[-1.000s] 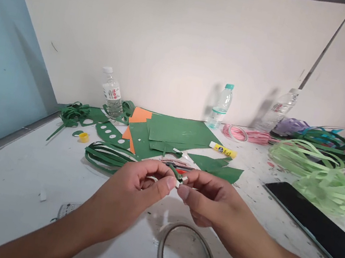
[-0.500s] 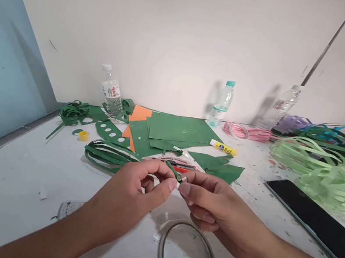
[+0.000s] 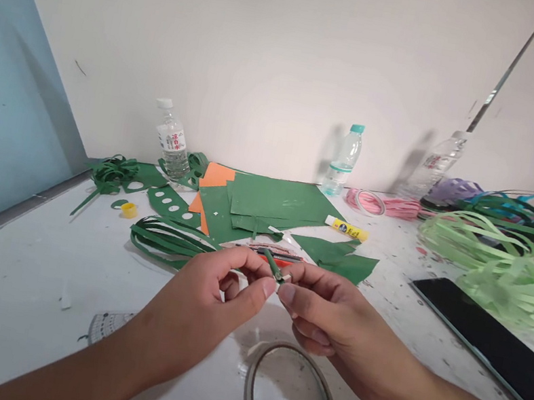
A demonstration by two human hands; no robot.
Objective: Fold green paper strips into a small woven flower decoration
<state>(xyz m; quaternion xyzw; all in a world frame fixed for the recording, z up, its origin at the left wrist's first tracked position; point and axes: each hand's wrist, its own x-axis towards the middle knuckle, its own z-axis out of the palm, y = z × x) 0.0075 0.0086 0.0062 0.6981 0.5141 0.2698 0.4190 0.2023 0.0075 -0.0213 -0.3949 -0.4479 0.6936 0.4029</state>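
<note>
Between my two hands, above the table, is a small rolled green paper tube [image 3: 273,263] with a whitish bit at its near end. My left hand [image 3: 220,292] pinches it with thumb and forefinger from the left. From the right, my right hand [image 3: 330,308] pinches the same end, its fingertips almost meeting those of the left. The fingers hide part of the roll. Below my right hand a roll of double-sided tape [image 3: 250,390] lies on the table, its loose end lifted at the upper left. Pencils [image 3: 283,255] lie just behind the hands.
Green paper sheets [image 3: 277,200] lie behind my hands, with a green strip bundle [image 3: 161,240] at left. A glue stick [image 3: 347,229], light green strips [image 3: 477,237] and a black phone [image 3: 484,342] are at right. Water bottles [image 3: 172,142] stand at the back; a protractor [image 3: 105,326] is beside my left forearm.
The green roll has tilted slightly between my fingertips, its far end now a little further right. Both hands stay almost in place.
</note>
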